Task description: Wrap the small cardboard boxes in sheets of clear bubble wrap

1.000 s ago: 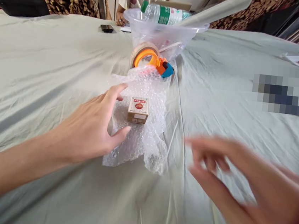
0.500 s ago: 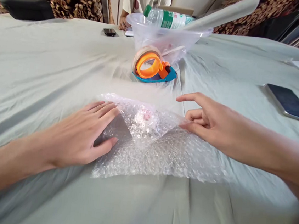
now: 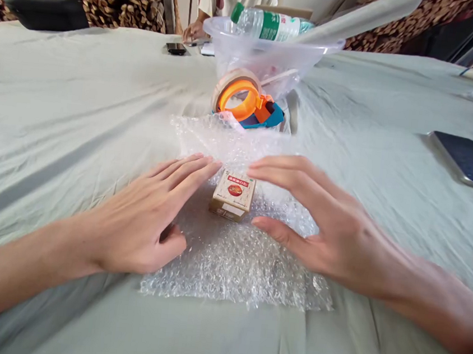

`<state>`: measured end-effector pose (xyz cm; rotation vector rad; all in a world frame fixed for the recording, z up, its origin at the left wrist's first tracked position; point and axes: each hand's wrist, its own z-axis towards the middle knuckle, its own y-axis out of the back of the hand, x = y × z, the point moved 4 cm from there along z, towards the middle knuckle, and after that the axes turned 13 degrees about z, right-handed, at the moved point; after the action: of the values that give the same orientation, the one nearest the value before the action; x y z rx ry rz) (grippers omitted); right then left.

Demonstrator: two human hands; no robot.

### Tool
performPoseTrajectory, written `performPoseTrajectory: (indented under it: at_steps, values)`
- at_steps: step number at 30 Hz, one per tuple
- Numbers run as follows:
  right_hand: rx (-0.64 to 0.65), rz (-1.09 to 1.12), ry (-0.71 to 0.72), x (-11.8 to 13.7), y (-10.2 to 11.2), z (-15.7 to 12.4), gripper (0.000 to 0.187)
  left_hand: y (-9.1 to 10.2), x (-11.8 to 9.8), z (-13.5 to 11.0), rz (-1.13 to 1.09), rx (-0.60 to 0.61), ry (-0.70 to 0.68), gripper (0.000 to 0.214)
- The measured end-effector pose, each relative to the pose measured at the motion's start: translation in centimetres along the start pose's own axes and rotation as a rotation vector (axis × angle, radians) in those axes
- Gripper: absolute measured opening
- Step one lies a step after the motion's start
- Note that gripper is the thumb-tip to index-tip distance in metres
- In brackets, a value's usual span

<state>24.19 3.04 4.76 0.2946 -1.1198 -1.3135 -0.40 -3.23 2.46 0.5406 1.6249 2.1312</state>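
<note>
The pale tablecloth bears a crinkled bubble-wrap sheet. Above it, the left hand lies nearly flat and the right hand arches, thumb parted; neither grips anything. Between them, on the wrap, sits a small printed cardboard box; springy film curling up, or a brushing fingertip, could tip it.

Small printed box sits slightly turned; bubble wrap spreads flat beneath it.

Red-marked cream-and-tan box, whitish bubble-dotted wrap, orange-and-blue tape dispenser and grey-green tablecloth.
</note>
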Motion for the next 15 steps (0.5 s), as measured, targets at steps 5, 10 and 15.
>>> performPoseTrajectory:
  at_steps: [5,10,15]
  values:
    - [0.069,0.102,-0.196,-2.2,-0.9,-0.1,0.071,-0.1,0.5,0.0,-0.118,0.084,0.091,0.072]
    - [0.008,0.086,-0.282,-2.1,-1.8,0.4,0.062,-0.1,0.3,0.3,-0.050,0.036,0.123,0.071]
    - [-0.043,0.078,-0.275,-1.3,-1.7,0.8,0.049,-0.2,0.3,0.4,-0.029,0.076,0.134,0.067]
